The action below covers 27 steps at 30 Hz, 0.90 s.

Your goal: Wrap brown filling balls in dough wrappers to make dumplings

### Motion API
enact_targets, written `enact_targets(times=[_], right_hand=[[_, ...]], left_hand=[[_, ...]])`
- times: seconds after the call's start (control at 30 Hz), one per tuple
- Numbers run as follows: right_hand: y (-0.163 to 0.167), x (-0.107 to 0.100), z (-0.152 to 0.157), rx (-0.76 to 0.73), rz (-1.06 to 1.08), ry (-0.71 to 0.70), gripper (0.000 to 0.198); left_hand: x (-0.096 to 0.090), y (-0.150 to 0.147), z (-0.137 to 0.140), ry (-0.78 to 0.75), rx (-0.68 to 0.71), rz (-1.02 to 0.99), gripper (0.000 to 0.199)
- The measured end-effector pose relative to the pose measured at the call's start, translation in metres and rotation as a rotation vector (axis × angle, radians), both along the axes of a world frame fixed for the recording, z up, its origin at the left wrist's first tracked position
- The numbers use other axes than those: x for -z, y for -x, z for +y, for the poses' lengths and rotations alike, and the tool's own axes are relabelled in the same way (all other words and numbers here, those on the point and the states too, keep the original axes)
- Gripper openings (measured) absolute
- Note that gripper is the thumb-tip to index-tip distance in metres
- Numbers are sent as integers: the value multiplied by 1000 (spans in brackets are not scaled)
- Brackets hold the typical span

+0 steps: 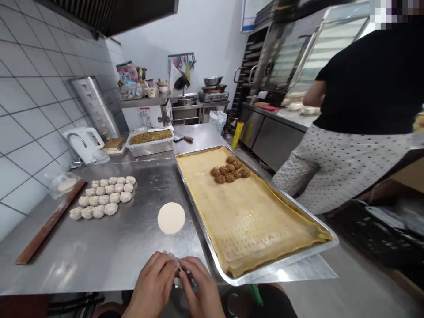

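Observation:
My left hand (154, 280) and my right hand (198, 282) meet at the table's front edge, fingers pinched around a dough wrapper (179, 266) with dark filling. Most of that wrapper is hidden by my fingers. Just beyond them a flat round dough sheet (171, 218) lies on the steel table (139, 247). To the left sit several rows of pleated white dough pieces (99, 200). On the right, brown filling balls (229, 177) are grouped near the far end of a metal tray (212, 254) lined with yellowish sheeting.
A wooden stick (51, 223) lies at the left by a plastic bag (64, 184). Behind are a white kettle (85, 143), a tub of greenish-brown filling (150, 143) and a wooden-handled tool (185, 138). Another person (361, 88) stands at the right, facing a far counter.

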State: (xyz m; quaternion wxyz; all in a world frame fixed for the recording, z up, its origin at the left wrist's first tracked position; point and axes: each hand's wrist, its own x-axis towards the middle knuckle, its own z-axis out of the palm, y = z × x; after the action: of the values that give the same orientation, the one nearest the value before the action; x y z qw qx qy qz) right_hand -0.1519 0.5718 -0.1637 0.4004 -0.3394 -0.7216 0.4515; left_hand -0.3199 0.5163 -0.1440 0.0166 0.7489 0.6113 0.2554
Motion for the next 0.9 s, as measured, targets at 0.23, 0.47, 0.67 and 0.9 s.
enact_targets(times=[0.23, 0.47, 0.67, 0.9], right_hand=[[2, -7, 4, 5, 23, 134, 27], [-3, -6, 8, 48, -41, 176, 30], [0, -14, 7, -28, 2, 172, 32], [-7, -5, 3, -21, -101, 177, 20]], left_hand=[[3, -2, 0, 5, -3, -8, 26], [-5, -5, 1, -17, -15, -22, 20], [-3, -4, 3, 25, 18, 18, 28], [-5, -9, 2, -29, -17, -6, 18]])
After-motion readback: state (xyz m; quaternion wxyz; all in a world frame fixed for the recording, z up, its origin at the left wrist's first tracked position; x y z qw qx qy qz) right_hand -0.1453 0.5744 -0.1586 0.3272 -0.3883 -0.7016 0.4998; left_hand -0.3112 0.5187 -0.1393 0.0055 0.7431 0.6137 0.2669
